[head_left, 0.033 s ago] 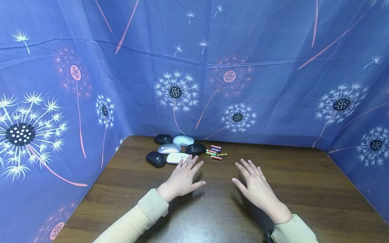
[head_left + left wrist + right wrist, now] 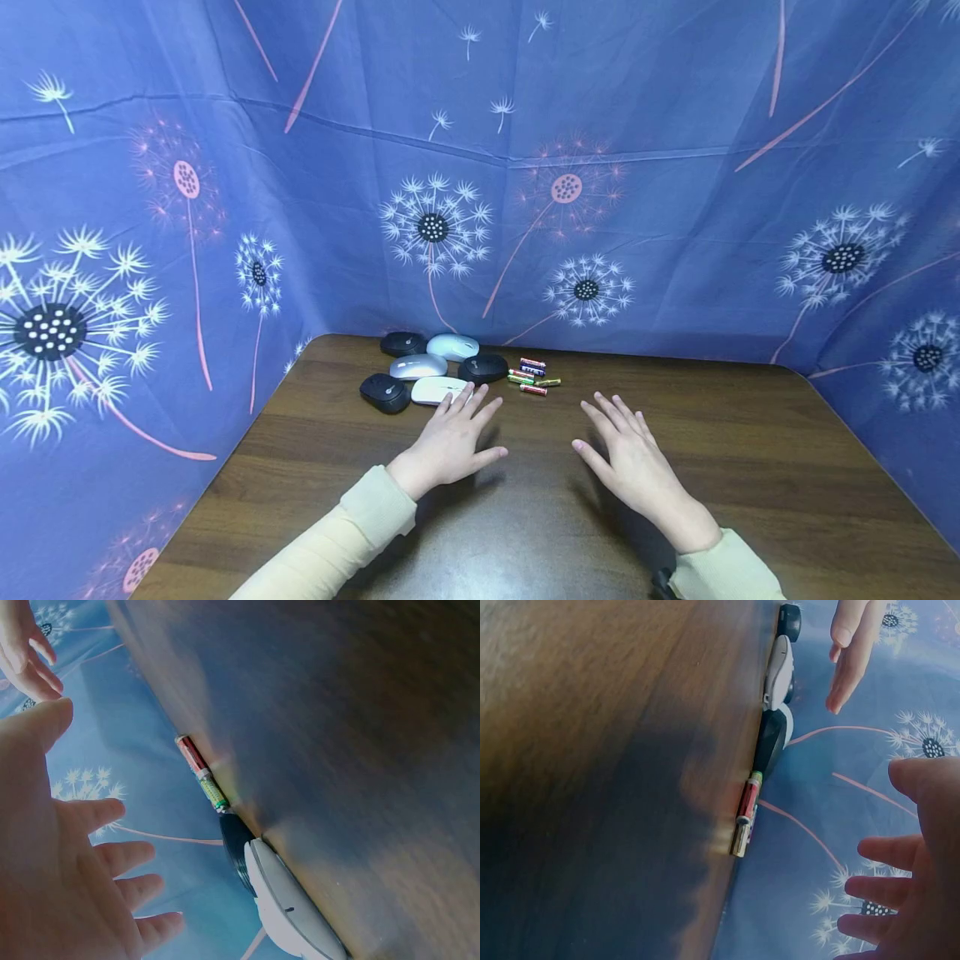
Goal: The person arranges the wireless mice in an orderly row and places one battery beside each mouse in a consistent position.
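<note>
My left hand (image 2: 447,440) hovers above the table with fingers spread, holding nothing. In the head view its fingertips overlap the edge of a white computer mouse (image 2: 437,390), but the left wrist view shows a gap between them. Over the table to the right, my right hand (image 2: 637,467) is also spread and holds nothing. Between and beyond the hands lies a small group of batteries (image 2: 533,390) in red, green and blue wrappers. Around the white mouse sit a silver mouse (image 2: 417,367), a pale blue mouse (image 2: 453,347) and black mice, one (image 2: 483,368) beside the batteries.
Two more black mice, one at the front (image 2: 385,392) and one at the back (image 2: 402,343), form the group's left side. The brown wooden table (image 2: 750,467) meets a blue dandelion-print cloth (image 2: 675,208) at its back and sides.
</note>
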### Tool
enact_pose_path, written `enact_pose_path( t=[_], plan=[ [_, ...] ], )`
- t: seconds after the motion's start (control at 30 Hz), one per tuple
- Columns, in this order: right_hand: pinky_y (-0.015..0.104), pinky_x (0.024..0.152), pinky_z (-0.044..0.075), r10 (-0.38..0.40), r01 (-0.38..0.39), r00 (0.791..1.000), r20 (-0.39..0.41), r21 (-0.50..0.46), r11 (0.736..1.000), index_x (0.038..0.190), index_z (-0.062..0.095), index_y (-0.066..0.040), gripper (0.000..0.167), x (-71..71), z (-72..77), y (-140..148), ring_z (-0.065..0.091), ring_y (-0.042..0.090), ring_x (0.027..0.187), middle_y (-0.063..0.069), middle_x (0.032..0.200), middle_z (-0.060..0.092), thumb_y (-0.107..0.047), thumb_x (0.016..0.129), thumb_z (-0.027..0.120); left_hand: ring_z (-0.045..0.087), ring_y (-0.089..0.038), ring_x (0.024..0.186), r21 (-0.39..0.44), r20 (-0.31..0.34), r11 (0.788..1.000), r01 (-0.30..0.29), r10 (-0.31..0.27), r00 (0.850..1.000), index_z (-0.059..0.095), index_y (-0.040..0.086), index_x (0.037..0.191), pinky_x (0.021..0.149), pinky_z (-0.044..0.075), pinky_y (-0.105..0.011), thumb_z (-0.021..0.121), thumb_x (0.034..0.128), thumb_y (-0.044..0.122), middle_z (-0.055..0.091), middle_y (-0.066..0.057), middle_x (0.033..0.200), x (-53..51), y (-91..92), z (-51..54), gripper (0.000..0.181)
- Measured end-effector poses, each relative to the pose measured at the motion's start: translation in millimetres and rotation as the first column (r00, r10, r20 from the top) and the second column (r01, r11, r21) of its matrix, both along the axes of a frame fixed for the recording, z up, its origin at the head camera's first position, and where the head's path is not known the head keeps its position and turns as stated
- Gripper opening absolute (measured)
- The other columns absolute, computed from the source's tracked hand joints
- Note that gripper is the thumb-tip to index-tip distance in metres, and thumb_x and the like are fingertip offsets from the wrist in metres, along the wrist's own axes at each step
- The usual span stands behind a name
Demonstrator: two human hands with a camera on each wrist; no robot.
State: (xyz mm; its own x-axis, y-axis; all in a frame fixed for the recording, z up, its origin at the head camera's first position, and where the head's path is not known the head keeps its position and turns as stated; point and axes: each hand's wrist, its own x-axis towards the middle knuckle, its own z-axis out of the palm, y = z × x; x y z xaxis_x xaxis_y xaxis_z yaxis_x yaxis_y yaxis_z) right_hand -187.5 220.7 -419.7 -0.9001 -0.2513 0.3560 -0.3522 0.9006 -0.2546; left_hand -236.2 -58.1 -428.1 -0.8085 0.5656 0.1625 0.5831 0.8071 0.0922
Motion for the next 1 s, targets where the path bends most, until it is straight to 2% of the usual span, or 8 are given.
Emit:
enact_pose_path(
  t=[0.27, 0.43, 0.63, 0.8, 0.9, 1.0],
  plan=[
    [0.062, 0.108, 0.021, 0.012, -0.012, 1.0, -0.011, -0.008, 1.0, 0.138, 0.047, -0.01, 0.059, -0.4, 2.8, -1.1, 0.028, 0.039, 0.137, 0.017, 0.146, 0.038, -0.043, 0.09, 0.059, 0.017, -0.03, 0.143, 0.004, -0.001, 1.0, 0.027, -0.027, 1.0, 0.032, 0.019, 0.148, 0.113, 0.021, -0.052, 0.049, 0.089, 0.06, 0.026, -0.012, 0.154, -0.2, 0.5, 1.1, 0.074],
    [0.058, 0.107, 0.028, 0.047, -0.046, 0.999, 0.027, -0.05, 0.998, 0.138, 0.046, -0.007, 0.059, -3.7, 4.9, -9.5, 0.032, 0.039, 0.136, 0.017, 0.145, 0.041, -0.041, 0.091, 0.059, 0.021, -0.03, 0.142, 0.012, 0.008, 0.999, 0.046, -0.046, 0.999, 0.034, 0.017, 0.147, 0.113, 0.023, -0.05, 0.052, 0.09, 0.054, 0.027, -0.013, 0.153, -2.5, -1.1, 5.1, 0.07],
    [0.052, 0.101, 0.039, 0.117, -0.11, 0.992, 0.039, -0.147, 0.983, 0.136, 0.048, -0.006, 0.052, -14.1, 10.0, -26.4, 0.046, 0.033, 0.127, 0.016, 0.138, 0.049, -0.031, 0.092, 0.06, 0.033, -0.032, 0.137, 0.036, -0.008, 0.997, 0.067, -0.067, 0.998, 0.04, 0.008, 0.142, 0.11, 0.03, -0.046, 0.059, 0.0911, 0.037, 0.037, -0.017, 0.148, -15.6, -9.8, 11.8, 0.061],
    [0.047, 0.097, 0.044, 0.168, -0.146, 0.984, 0.058, -0.274, 0.951, 0.13, 0.054, -0.003, 0.044, -30.8, 15.8, -42.4, 0.055, 0.031, 0.118, 0.015, 0.128, 0.059, -0.024, 0.092, 0.06, 0.039, -0.03, 0.134, 0.088, 0.007, 0.993, 0.08, -0.081, 0.997, 0.045, 0.003, 0.137, 0.107, 0.035, -0.046, 0.06, 0.0914, 0.027, 0.044, -0.016, 0.143, -33.8, -24.3, 17.9, 0.054],
    [0.044, 0.092, 0.049, 0.175, -0.114, 0.975, 0.135, -0.373, 0.921, 0.127, 0.057, -0.003, 0.04, -40.9, 15.3, -53.6, 0.061, 0.029, 0.111, 0.014, 0.123, 0.062, -0.023, 0.093, 0.059, 0.04, -0.03, 0.133, 0.14, 0.039, 0.989, 0.056, -0.062, 0.997, 0.046, 0.001, 0.136, 0.107, 0.034, -0.046, 0.059, 0.0918, 0.022, 0.045, -0.016, 0.142, -45.7, -35.5, 20.8, 0.051],
    [0.04, 0.089, 0.051, 0.196, -0.059, 0.951, 0.238, -0.486, 0.872, 0.124, 0.06, -0.005, 0.036, -48.3, 13.8, -66.8, 0.063, 0.026, 0.106, 0.013, 0.12, 0.064, -0.021, 0.093, 0.059, 0.041, -0.03, 0.132, 0.189, 0.077, 0.982, 0.013, -0.028, 0.997, 0.046, 0.0, 0.136, 0.108, 0.034, -0.045, 0.058, 0.0927, 0.018, 0.046, -0.016, 0.14, -58.5, -46.8, 22.7, 0.048]
  ],
)
